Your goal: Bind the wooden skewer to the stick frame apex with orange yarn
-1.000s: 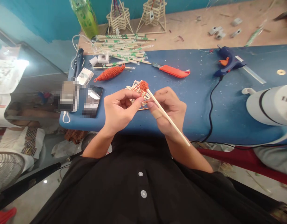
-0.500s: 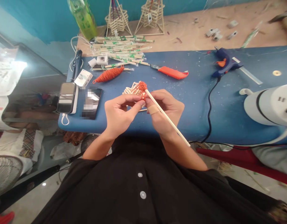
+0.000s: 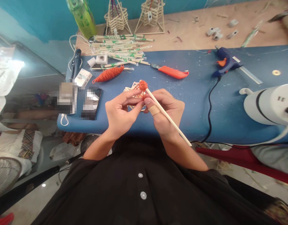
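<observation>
My right hand (image 3: pixel 167 111), with a plaster on one finger, is closed on a long wooden stick (image 3: pixel 172 122) whose far end carries a wound knot of orange yarn (image 3: pixel 143 85). My left hand (image 3: pixel 120 111) pinches the orange yarn just below that knot, fingertips touching those of my right hand. Behind both hands a small frame of wooden sticks (image 3: pixel 132 90) lies on the blue table (image 3: pixel 197 103), partly hidden.
A skein of orange yarn (image 3: pixel 109 74), an orange utility knife (image 3: pixel 172 72), wrapped chopsticks (image 3: pixel 121 50) and a blue glue gun (image 3: pixel 224 61) with its black cable lie further back. Phones (image 3: pixel 91 103) sit at left, a white appliance (image 3: pixel 267 104) at right. Two stick models (image 3: pixel 134 15) stand at the back.
My hands have stayed together at the knot; the left fingers have shifted slightly closer to the right thumb. The view has drifted a little.
</observation>
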`<state>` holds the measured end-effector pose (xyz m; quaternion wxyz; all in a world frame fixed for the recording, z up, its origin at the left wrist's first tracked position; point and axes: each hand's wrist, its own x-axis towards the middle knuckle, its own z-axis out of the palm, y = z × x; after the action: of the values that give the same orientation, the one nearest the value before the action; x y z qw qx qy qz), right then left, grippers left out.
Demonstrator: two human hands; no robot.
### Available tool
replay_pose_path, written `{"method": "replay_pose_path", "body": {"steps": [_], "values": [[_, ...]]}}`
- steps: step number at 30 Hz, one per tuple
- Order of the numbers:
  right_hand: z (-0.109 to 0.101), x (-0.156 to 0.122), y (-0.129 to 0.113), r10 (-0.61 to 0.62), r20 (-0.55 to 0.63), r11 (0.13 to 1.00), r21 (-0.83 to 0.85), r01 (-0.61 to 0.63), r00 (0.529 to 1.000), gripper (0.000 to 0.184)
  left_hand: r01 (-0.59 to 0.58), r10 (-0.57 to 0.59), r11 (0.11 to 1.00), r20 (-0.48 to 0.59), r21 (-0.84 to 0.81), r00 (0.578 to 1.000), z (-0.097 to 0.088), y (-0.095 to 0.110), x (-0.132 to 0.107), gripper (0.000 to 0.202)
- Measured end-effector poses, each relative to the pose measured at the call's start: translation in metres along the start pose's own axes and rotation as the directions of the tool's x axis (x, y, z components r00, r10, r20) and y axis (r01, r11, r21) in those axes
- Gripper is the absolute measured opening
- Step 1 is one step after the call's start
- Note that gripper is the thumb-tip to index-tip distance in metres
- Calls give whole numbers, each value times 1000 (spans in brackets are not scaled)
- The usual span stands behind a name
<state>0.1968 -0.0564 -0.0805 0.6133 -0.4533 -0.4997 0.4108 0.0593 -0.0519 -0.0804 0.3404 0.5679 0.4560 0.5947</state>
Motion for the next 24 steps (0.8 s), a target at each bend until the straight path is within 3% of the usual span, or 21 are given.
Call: {"method": "replay_pose_path", "body": {"steps": [8,13,15,17,20,24], "values": [[4,-1,13,25,13,983,180,-27,1000,23,-126,127,990,-15,63,992,0,-3,0,22],[3,-1,16,24,50,980,197,-33,998,22,-308,308,928,31,209,951,-3,1,6,9],[1,-1,16,10,54,977,210,-21,998,20,-327,331,920,21,215,943,-3,2,7,8],[-1,-3,16,17,75,970,241,-35,997,18,-268,275,943,-9,199,961,-3,2,7,5],[-4,-6,13,54,100,967,245,-77,994,18,-96,100,990,-40,102,994,-2,0,5,4],[-5,-6,6,16,99,997,69,-23,995,32,39,-39,999,-37,-25,999,-2,-2,4,13]]}}
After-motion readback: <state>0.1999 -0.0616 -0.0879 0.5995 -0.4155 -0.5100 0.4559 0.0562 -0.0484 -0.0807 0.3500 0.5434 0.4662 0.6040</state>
